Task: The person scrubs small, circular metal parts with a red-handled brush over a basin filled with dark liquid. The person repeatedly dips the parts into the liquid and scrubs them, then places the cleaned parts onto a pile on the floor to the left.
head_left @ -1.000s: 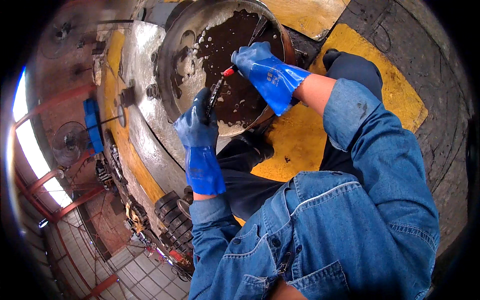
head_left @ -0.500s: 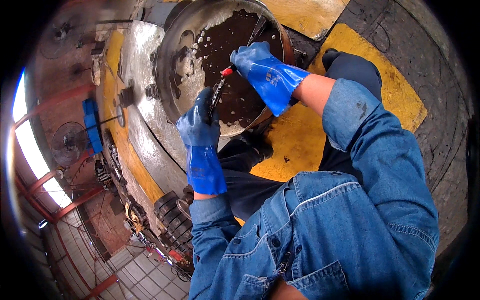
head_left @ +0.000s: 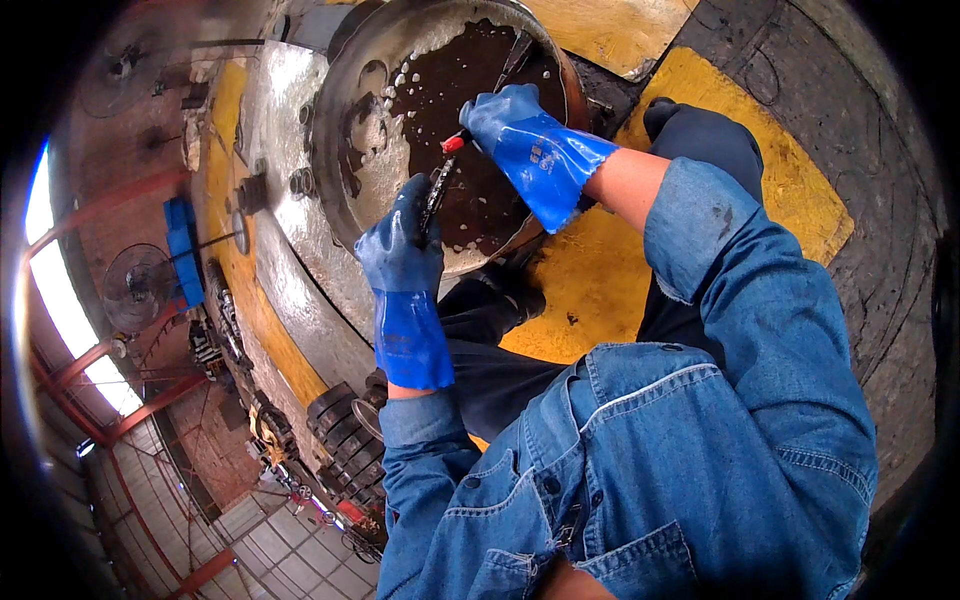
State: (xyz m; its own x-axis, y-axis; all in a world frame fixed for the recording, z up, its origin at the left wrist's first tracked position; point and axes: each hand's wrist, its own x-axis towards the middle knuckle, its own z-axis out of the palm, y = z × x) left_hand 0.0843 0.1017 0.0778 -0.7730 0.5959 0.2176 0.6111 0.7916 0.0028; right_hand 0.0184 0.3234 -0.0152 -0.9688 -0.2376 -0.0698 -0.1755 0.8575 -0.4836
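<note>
Blue rubber gloves cover both hands, which are over a wide round metal pan (head_left: 328, 170) of dark liquid with pale foam along its left side. My left hand (head_left: 402, 250) is closed around a wet, dark, elongated metal part (head_left: 437, 193) that points up and to the right. In my right hand (head_left: 508, 118) is a slim tool with a red end (head_left: 454, 143), its fingers wrapped round it. That red end sits just by the upper tip of the metal part; whether they touch I cannot tell. A dark long object (head_left: 515, 55) lies in the pan beyond my right hand.
Small cylindrical metal parts (head_left: 302, 181) stand on the shiny plate left of the pan. A ribbed black cylinder (head_left: 345, 425) lies near my left elbow. Yellow boards (head_left: 750, 150) cover the floor to the right. Farther left are a fan (head_left: 137, 285) and a blue panel (head_left: 183, 250).
My left hand and the metal part have shifted very slightly right. The red-ended tool has moved only a touch, and my right hand holds nearly the same place.
</note>
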